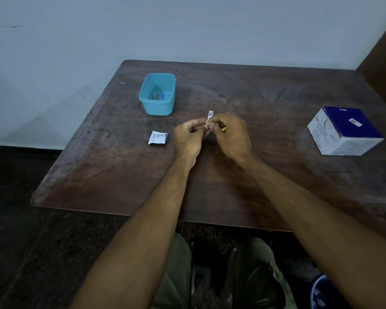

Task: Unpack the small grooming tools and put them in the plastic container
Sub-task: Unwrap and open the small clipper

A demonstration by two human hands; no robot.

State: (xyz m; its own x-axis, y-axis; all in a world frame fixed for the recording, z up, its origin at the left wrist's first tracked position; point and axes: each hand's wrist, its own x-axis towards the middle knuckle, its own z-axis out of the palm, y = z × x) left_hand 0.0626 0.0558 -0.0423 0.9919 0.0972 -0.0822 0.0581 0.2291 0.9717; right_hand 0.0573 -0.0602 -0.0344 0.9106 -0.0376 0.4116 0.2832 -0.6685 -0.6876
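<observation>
Both hands meet over the middle of the desk (276,90), working one small packet. The left hand (188,134) has thumb and fingers closed in a pinch on the near end of the white wrapper (210,118); the right hand (228,132) pinches the same wrapper from the other side, fingers curled, with a bit of yellow (223,129) showing under them — probably part of the tool inside, though it is too small to name. The wrapper's free strip stands up and away from the person, its long axis running roughly toward the far edge.

The teal plastic container (157,94) sits well apart, toward the far left of the desk, so the left hand is the nearer one for a drop. Blue-tipped pieces already lie at its bottom — dim and hard to make out. A torn empty wrapper (157,137) lies just left of the left hand. The blue-and-white supply box (344,130) stands near the right edge; its opening cannot be seen.
</observation>
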